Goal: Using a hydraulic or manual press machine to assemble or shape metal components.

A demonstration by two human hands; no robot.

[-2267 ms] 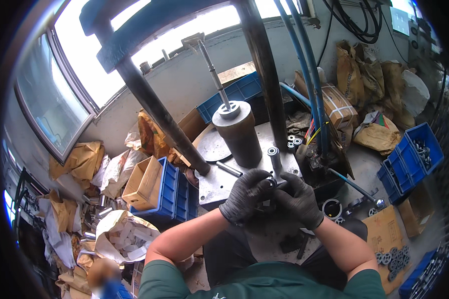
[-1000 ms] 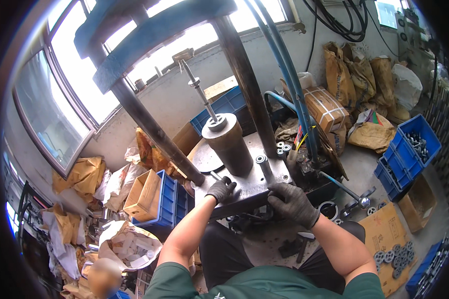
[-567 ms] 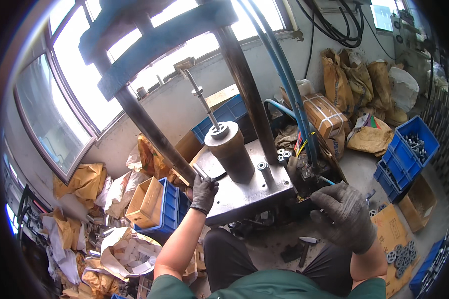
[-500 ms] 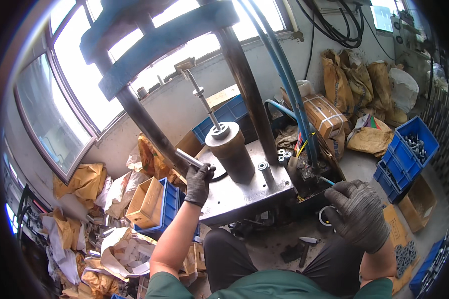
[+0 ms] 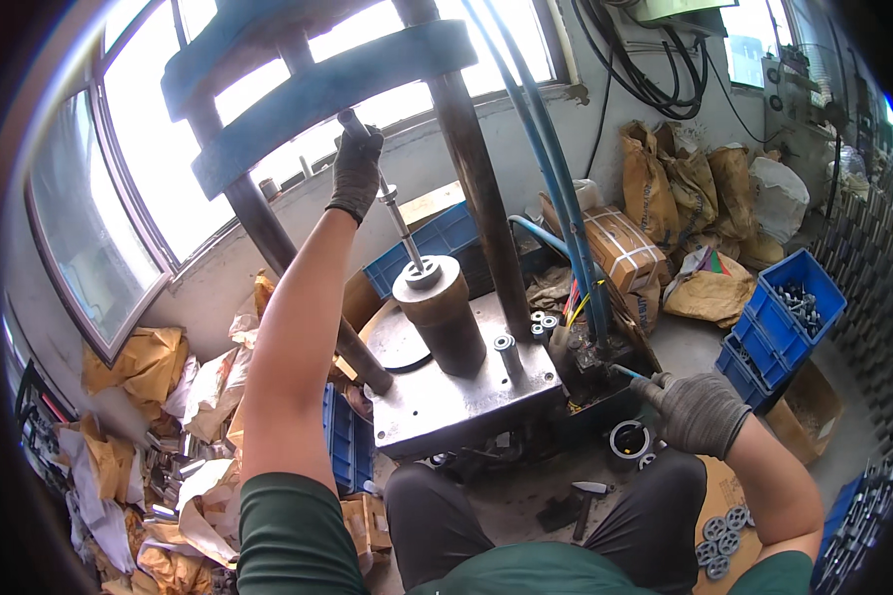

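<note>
My left hand (image 5: 357, 167), in a dark glove, is raised beneath the press's blue crossbeam (image 5: 337, 89). It is closed around a metal tube (image 5: 349, 121) whose end shows above the fingers. Just below the hand a slim steel rod (image 5: 401, 218) with a collar leans upward out of a thick dark cylinder (image 5: 440, 322). That cylinder stands on the press's steel plate (image 5: 456, 407). My right hand (image 5: 702, 412), gloved too, has its fingers closed on the end of a light blue lever (image 5: 625, 372) at the plate's right.
A short metal sleeve (image 5: 507, 357) stands on the plate's right part. Blue bins (image 5: 789, 307) hold metal parts at the right. A hammer (image 5: 587, 504) lies on the floor between my legs. Grey wheel-like parts (image 5: 719, 540) rest on cardboard. Paper sacks (image 5: 139, 372) crowd the left.
My left hand has risen from beside the plate to the rod's upper end, carrying the metal tube. My right hand has moved from above the floor onto the lever's end.
</note>
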